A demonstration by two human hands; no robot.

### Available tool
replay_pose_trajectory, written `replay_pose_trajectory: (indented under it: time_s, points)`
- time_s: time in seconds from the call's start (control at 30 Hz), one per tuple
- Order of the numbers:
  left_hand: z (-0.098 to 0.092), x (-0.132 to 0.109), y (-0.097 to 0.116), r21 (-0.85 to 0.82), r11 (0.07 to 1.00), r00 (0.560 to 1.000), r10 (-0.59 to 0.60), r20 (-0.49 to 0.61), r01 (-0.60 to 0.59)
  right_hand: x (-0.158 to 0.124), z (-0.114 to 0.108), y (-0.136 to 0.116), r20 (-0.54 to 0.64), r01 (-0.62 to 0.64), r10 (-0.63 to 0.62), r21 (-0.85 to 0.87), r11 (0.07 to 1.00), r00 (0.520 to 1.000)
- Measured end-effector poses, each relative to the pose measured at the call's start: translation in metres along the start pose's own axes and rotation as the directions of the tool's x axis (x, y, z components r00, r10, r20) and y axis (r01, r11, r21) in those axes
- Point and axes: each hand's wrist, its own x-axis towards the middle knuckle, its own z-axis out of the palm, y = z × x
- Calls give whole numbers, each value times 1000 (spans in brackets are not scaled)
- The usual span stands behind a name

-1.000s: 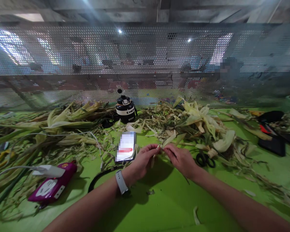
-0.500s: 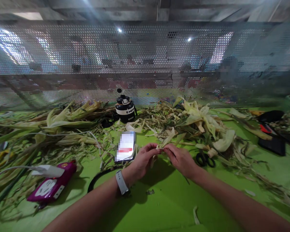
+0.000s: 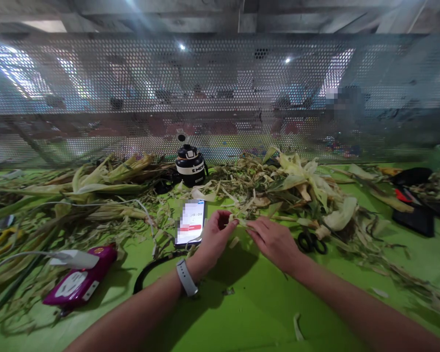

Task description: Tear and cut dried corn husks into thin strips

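Observation:
My left hand (image 3: 213, 239) and my right hand (image 3: 273, 240) meet over the green table (image 3: 249, 313), just in front of a heap of corn husks (image 3: 300, 188). Both pinch a small pale strip of husk (image 3: 238, 221) between thumb and fingertips. The left hand has its fingers curled round one end; a white watch band sits on that wrist. The right hand's fingers are drawn together on the other end. A phone (image 3: 191, 222) with a lit screen lies just left of the left hand.
Black scissors (image 3: 310, 241) lie right of my right hand. A black and white bottle (image 3: 189, 167) stands at the back by the perforated metal screen (image 3: 220, 93). A purple power strip (image 3: 78, 281) with a white plug lies at left. Long husks and stalks (image 3: 77, 195) cover the left side. Dark items (image 3: 414, 215) sit far right.
The left hand has risen and turned its palm slightly outward, lifting its end of the husk strip. The right hand stayed almost in place. The upright husk tip between the hands has dropped.

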Motion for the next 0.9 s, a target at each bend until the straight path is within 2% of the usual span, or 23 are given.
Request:
replay_pose_trajectory:
  time_s: [0.13,0.23,0.3,0.4,0.5,0.57,0.6,0.67,0.73,0.83,0.9]
  points:
    - [-3,4,-5,133,991,1000,22,23,-24,3,-9,-5,-1,82,-84,-189,979,997]
    - [-3,6,-9,145,988,996,41,79,-53,6,-16,-7,-118,166,-212,-311,936,970]
    - [-3,5,-9,156,985,991,61,123,-80,7,-19,-6,-173,223,-291,-331,917,941]
    - [-2,2,-6,226,968,978,61,200,-107,8,-16,-1,-130,312,-350,-247,918,928]
    - [-2,0,-1,249,960,967,62,247,-125,9,-12,6,-69,236,-239,-45,971,969]
    - [-2,0,0,217,969,964,61,258,-119,10,-10,8,5,66,-67,146,987,998]
    - [-2,0,1,197,974,964,56,259,-110,10,-10,8,63,-41,25,257,965,998]
    - [-2,0,1,150,985,965,44,258,-85,11,-10,8,199,-247,170,476,844,965]
    - [-2,-1,1,94,994,965,27,261,-54,13,-10,9,320,-398,242,646,652,916]
    - [-2,-2,2,13,1000,965,-1,264,-2,15,-10,10,449,-525,279,778,346,849]
    - [-2,-3,2,-19,1000,963,-11,271,17,17,-9,11,510,-571,287,797,195,811]
